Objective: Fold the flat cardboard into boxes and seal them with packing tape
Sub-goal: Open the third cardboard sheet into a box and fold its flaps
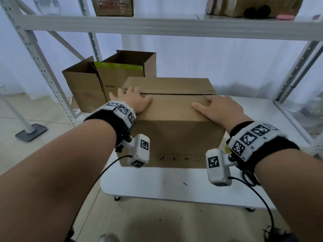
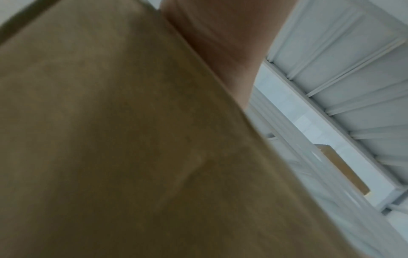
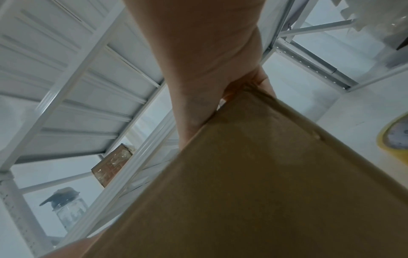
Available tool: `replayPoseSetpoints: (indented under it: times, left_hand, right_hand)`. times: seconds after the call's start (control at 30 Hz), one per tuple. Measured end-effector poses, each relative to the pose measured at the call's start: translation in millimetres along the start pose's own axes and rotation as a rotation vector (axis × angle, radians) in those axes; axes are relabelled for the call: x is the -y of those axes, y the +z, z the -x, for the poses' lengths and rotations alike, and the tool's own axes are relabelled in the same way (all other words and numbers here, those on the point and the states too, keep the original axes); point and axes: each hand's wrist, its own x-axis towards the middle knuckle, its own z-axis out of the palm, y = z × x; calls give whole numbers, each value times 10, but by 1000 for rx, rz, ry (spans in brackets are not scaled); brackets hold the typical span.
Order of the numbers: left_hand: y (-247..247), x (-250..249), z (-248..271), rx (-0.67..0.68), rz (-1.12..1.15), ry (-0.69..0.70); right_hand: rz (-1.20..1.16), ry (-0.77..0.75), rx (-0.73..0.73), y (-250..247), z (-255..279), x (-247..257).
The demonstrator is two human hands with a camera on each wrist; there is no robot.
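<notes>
A brown cardboard box [image 1: 174, 137] stands on the white table [image 1: 174, 186], its two top flaps folded down with a dark seam between them. My left hand [image 1: 134, 100] lies flat on the near flap at the box's left end, fingers spread toward the seam. My right hand [image 1: 220, 107] presses flat on the near flap at the right end, thumb pointing left. The left wrist view is filled by the box wall [image 2: 132, 139] and my palm [image 2: 220, 43]. In the right wrist view the box [image 3: 264, 183] sits under my palm [image 3: 198, 61], and a yellow tape roll [image 3: 395, 137] lies on the table.
Two open cardboard boxes [image 1: 104, 79] stand behind and to the left. White metal shelving [image 1: 157, 26] spans overhead with boxes on it; its uprights stand at left and right. A grey stand base [image 1: 31, 131] sits on the floor at left.
</notes>
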Motion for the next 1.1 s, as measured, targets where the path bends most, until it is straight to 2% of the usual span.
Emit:
replayPoseSetpoints:
  times: [0.1,0.17,0.27,0.4,0.47,0.53,0.63,0.73,0.87,0.97,1.03,1.1]
  left_hand:
    - [31,-173,106,10,-75,-8]
    - [32,-270,177,5,-89,43]
    - [75,-493,307,-70,-4,250]
    - [89,-919,577,-212,179,471]
    - [103,-1128,690,-249,221,550]
    - [184,-1316,782,-283,244,643]
    - [407,-1610,925,-345,229,797]
    - [629,-1815,1015,-383,91,932]
    - [955,-1864,1043,-479,-380,1167]
    - [1224,-1743,1033,-454,-652,1282]
    - [1338,-1650,999,-484,-720,1313]
    - [1379,-1603,958,-485,-719,1325]
  right_hand:
    - [-112,21,-22,61,31,-51]
    - [-133,17,-45,100,55,-73]
    - [-195,-41,-123,92,120,-111]
    - [-527,-162,-161,-32,200,-413]
    - [-488,-182,-135,-67,237,-654]
    - [-346,-160,-100,-48,257,-903]
    - [-266,-81,-75,3,310,-1228]
    - [-228,-31,-48,59,398,-1414]
    - [-110,-13,39,193,473,-1573]
    - [-27,-25,147,412,465,-1578]
    - [30,-53,212,594,424,-1563]
    - [39,-62,212,734,376,-1518]
